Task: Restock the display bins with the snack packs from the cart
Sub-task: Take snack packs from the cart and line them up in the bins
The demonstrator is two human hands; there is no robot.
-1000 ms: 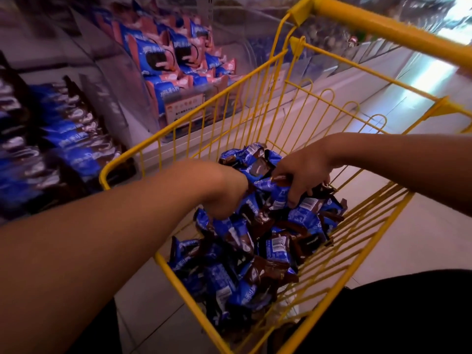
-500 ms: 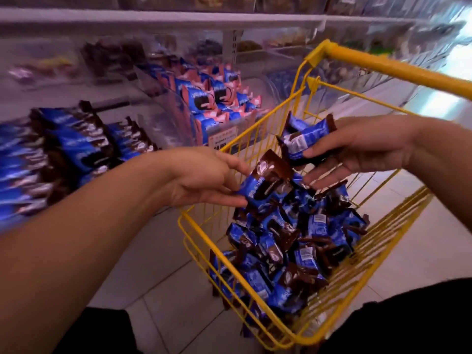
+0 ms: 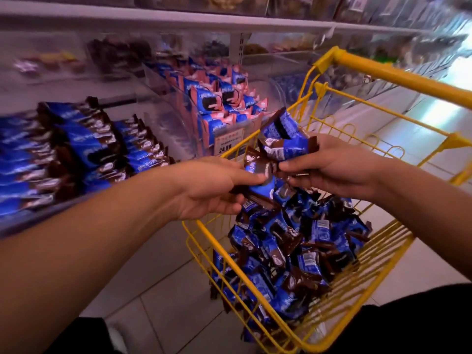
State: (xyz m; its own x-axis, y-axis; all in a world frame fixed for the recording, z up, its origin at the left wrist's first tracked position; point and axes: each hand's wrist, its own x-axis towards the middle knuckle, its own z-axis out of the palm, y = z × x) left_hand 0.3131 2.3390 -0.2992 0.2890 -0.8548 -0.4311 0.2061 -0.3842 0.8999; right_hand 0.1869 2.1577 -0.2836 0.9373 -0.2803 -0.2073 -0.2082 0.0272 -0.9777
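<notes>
Between both sets of fingers sit the blue-and-brown foil snack packs: the right hand pinches a couple on top, thumb curled over them, and the left hand pinches another pack just below, probably bunching them to carry over together. Below the fingers, the yellow wire cart holds a big loose pile of the same packs. Past the left fingers, the clear display bin already has matching packs lined up, so that looks like the target.
</notes>
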